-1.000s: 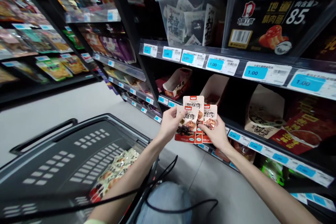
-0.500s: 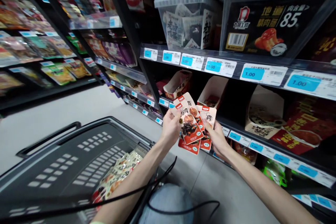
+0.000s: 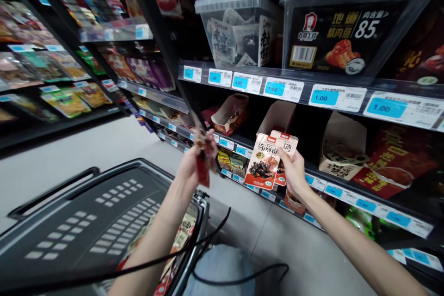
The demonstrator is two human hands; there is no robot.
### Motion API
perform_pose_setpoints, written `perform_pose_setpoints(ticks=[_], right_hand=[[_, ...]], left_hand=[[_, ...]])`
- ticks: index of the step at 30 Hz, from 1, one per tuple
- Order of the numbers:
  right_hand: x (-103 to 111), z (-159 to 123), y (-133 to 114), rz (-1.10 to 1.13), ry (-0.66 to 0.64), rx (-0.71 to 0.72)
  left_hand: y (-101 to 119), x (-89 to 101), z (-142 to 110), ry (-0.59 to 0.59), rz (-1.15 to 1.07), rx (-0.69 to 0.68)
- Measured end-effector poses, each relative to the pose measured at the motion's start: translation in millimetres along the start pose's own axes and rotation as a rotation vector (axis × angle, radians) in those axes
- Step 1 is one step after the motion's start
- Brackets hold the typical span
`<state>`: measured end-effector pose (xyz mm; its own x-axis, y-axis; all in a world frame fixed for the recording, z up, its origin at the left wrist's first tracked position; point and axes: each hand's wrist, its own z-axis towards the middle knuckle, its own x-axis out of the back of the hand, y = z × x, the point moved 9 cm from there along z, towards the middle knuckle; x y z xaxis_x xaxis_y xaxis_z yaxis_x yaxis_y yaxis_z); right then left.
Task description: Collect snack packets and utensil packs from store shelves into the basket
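Right hand (image 3: 294, 171): thumb pressed down on the printed faces, the other fingers folded behind and mostly hidden, so the grip is a firm pinch with just the packets' thickness between
Pale-and-red packets (image 3: 262, 162): two can be made out in the right hand, overlapping and fanned, roughly upright with their fronts towards the wearer; the thumb lies across the rear one, its tip by the upper right edge of the front one, which sticks out to the left beyond the fingers
Left hand (image 3: 189, 166): fingers curled closely round a small bunch, motion-blurred, so the exact place of each fingertip cannot be told
Bunched packets (image 3: 203, 166): in the left hand's fingers, seen nearly edge-on, red lower ends poking out below the grip; how many cannot be told
Gap between hands: the two lots are well apart
Shopping cart (image 3: 69, 208): below and to the left, the left forearm across it, with more packets (image 3: 187, 226) inside
Cardboard carton (image 3: 279, 115): on the shelf behind the right hand's packets, partly covered by them
Price labels (image 3: 284, 89): along the shelf edge above both hands
Black cable (image 3: 239, 279): looped over a denim-clad knee (image 3: 222, 261)
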<state>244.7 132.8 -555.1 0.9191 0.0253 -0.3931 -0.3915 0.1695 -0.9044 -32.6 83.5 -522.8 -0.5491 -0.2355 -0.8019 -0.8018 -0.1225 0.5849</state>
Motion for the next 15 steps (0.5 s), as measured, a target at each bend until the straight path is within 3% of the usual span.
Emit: perform_pose_setpoints(ticks=[4,7,11,15], right_hand=[[-5.3,-9.2,-5.1,-0.079,0.002,0.071],[-9.6,-18.0,-11.3,-0.135,0.009,0.133],[-12.3,-20.6,-7.8,-0.152,-0.004,0.114],[-3.5,-9.2,-2.4,-0.084,0.010,0.087]], left_hand=[[-53.3,-17.3,-10.2,-0.118,0.435,0.054],[-86.3,-31.6,-17.8,-0.193,0.592,0.039],[-101.2,-40.9,-22.6,-0.229,0.638,-0.031],[-92.0,-24.6,-8.2,-0.139,0.488,-0.048]])
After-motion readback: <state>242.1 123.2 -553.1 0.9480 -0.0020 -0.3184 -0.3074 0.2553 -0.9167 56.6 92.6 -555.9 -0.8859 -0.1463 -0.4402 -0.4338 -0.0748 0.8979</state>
